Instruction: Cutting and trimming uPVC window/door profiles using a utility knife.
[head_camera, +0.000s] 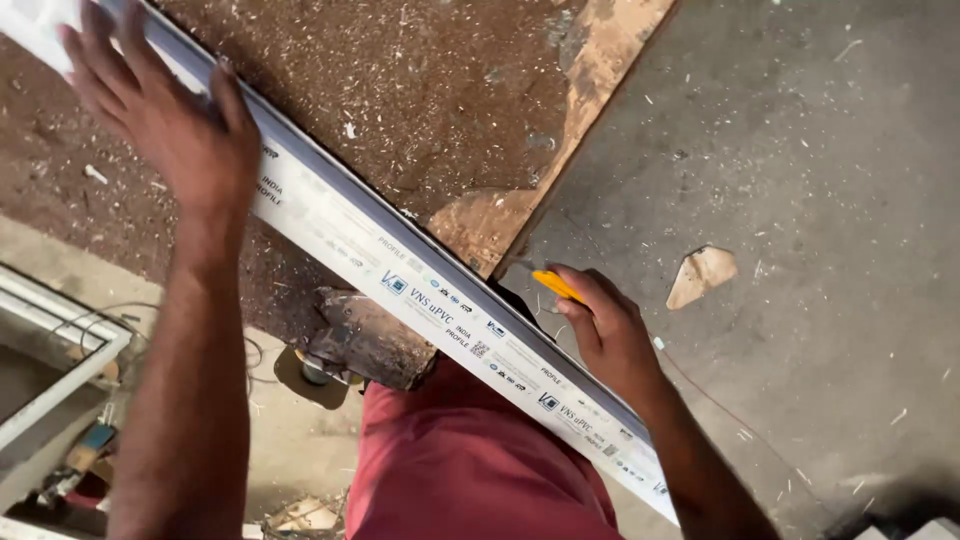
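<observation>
Long white plastic strip (420, 280) lies slanted across a dusty table (420, 90).
Left hand (165, 120) presses flat and open on it; right hand (605, 330) grips a yellow tool (553, 285). The strip looks stiff, light and smooth, best held along its edges.

Long white plastic window profile (400, 265) laid diagonally, running from ten o'clock down to five o'clock across a worn wooden bench (430, 90) dusted with shavings. Left hand (165, 115) flat, fingers spread, pressing on the profile toward ten o'clock. Right hand (605, 330) just past centre toward four o'clock, curled around a small yellow tool (555, 285) touching the profile's far edge. Grey concrete floor (800, 150) from one to four o'clock, a torn scrap (700, 275) lying at three. Red garment (480, 460) at six o'clock, under the profile.
</observation>
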